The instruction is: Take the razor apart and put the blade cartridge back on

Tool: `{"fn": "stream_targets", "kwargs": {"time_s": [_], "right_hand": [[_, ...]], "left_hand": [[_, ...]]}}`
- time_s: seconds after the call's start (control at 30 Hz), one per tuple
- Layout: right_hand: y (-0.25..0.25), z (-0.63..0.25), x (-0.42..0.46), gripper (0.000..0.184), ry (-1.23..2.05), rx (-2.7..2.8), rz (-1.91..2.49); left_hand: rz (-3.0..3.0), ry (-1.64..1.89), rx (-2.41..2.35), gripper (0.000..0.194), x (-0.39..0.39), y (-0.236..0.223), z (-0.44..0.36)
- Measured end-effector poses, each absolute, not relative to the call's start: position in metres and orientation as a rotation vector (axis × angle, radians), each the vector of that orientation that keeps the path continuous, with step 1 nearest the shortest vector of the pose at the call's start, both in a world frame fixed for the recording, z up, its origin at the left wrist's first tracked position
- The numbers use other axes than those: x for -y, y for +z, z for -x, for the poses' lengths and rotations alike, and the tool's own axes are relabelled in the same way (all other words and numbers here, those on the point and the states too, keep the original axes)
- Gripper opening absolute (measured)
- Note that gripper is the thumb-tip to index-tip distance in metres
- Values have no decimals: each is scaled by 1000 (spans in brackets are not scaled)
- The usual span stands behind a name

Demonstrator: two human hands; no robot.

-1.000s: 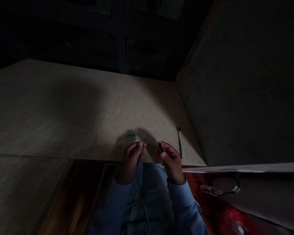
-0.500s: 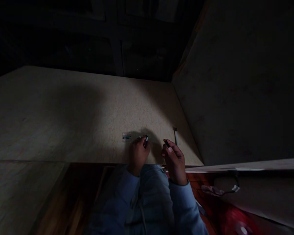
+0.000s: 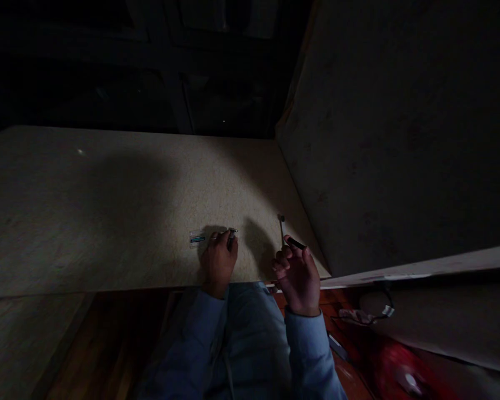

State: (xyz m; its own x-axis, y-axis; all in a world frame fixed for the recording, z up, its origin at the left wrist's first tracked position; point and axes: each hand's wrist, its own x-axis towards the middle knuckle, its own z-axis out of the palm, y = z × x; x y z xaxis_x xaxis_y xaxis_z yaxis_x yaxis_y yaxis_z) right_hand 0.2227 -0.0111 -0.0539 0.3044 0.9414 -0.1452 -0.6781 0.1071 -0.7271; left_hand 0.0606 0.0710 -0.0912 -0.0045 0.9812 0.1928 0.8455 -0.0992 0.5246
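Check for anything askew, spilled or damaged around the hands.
Nothing stands out: the small clear packet lies flat beside the left hand, and the right hand grips the dark piece.

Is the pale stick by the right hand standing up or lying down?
Lying down: the pale stick stretches along the tabletop, dark end away from the person; the right hand hides its near end.

You appear to be in a home: pale mottled worktop [image 3: 150, 211], reddish-brown wooden floor [image 3: 108, 333], and dark framed glass panes [image 3: 225, 105] behind.
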Motion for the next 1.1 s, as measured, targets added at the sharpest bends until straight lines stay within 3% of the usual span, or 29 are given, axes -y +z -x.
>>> {"fn": "stream_targets", "kwargs": {"time_s": [0.2,0.37,0.57,0.73,0.9,1.1], "right_hand": [[-51,-227,15,37,1238,390,777],[-45,-231,17,37,1203,375,764],[-44,-245,23,33,1175,394,785],[-42,-250,25,34,1167,315,776],[-38,-243,24,35,1225,257,728],[-35,-229,20,35,1295,318,707]], "left_hand": [[-1952,1122,-1685,28,-54,-65,-79],[-1991,799,-1382,25,-60,-56,-135],[-2087,445,-1527,22,-78,-63,-187],[-2122,222,-1549,21,-78,-51,-181],[-1761,512,-1473,5,-66,-53,-145],[-941,858,-1017,27,-39,-51,-97]]}}
